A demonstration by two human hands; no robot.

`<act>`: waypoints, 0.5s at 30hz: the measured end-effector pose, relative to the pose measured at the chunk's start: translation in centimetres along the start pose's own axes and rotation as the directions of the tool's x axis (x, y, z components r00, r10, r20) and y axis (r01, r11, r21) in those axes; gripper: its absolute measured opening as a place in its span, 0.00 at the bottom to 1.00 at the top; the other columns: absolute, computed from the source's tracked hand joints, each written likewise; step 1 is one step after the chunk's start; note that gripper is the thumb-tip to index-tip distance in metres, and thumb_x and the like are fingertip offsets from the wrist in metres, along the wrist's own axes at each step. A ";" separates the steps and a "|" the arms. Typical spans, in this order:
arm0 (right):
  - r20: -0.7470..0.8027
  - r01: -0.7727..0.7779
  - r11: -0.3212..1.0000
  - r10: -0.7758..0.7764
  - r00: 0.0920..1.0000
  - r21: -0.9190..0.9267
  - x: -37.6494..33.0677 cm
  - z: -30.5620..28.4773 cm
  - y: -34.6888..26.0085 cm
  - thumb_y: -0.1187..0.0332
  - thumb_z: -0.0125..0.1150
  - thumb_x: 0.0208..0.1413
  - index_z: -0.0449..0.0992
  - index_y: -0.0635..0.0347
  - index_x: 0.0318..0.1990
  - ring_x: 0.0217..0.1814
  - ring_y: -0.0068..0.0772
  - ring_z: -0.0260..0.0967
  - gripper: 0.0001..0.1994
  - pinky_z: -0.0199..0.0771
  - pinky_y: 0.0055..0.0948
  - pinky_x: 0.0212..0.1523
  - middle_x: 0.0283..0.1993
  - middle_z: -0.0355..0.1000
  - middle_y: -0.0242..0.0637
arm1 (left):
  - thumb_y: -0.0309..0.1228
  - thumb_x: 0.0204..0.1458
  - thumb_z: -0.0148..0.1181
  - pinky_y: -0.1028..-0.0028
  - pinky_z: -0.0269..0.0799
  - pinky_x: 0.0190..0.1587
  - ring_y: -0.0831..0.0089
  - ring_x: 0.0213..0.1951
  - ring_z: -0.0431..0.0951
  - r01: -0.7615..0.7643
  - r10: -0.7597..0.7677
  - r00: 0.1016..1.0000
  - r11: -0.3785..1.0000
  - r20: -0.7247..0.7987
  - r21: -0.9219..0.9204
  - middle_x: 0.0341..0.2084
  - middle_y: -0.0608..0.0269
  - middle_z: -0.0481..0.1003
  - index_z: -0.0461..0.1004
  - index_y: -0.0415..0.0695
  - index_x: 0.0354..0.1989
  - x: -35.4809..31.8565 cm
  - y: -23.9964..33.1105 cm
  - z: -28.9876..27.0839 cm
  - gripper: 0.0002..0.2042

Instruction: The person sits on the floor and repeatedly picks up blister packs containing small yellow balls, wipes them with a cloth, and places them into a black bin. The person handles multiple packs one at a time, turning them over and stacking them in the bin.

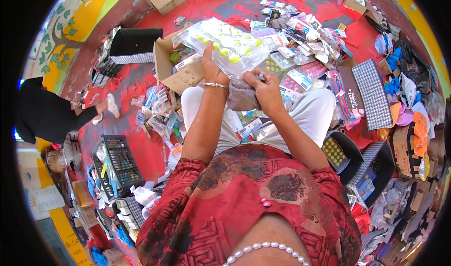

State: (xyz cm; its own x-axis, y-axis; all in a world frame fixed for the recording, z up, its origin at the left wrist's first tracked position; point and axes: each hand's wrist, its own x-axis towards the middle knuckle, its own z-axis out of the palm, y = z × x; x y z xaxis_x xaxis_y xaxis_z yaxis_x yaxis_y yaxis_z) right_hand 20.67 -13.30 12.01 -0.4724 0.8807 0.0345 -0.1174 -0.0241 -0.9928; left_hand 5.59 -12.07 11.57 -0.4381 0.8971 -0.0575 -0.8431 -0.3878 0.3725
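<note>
Head view: both bare hands work close together over the lap, above white trousers (pixel 315 113).
Left hand (pixel 215 69): closed on the near edge of the packaging, thumb up against the plastic; a bangle (pixel 217 84) circles the wrist.
Clear plastic packaging (pixel 224 43): in the left hand, spreading beyond it and to its right — yellow-green rounded pieces show through.
Right hand (pixel 268 93): gripping the cloth, thumb bent over its top; whether it also touches the plastic, I cannot tell.
Grey cloth (pixel 241 96): bunched at the right hand's left side, between the two hands.
Cardboard box (pixel 184 79): open, just left of the left hand.
Heap of small packages (pixel 305 43): beyond the right hand and to its right — mostly white cartons.
White shoe (pixel 112 105): another person's, well left of the left hand.
</note>
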 end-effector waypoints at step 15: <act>0.017 -0.337 0.792 0.382 0.924 0.509 -0.3 -3.5 1.8 0.71 0.58 0.46 0.73 0.64 0.26 0.27 0.25 0.68 0.05 0.68 0.24 0.30 0.27 0.70 0.35 | 0.19 0.40 0.54 0.60 0.65 0.51 0.60 0.45 0.70 -0.009 -0.007 0.995 0.986 0.096 0.167 0.44 0.54 0.68 0.61 0.38 0.49 -1.8 -2.4 -3.2 0.23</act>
State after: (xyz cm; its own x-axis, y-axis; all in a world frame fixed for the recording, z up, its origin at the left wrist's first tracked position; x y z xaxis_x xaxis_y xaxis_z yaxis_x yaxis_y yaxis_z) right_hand 23.64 -11.91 9.85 -0.4964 0.7964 -0.3454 -0.3781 -0.5565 -0.7398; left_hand 7.43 -13.42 7.83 -0.3998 0.9161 0.0292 -0.7754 -0.3550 0.5222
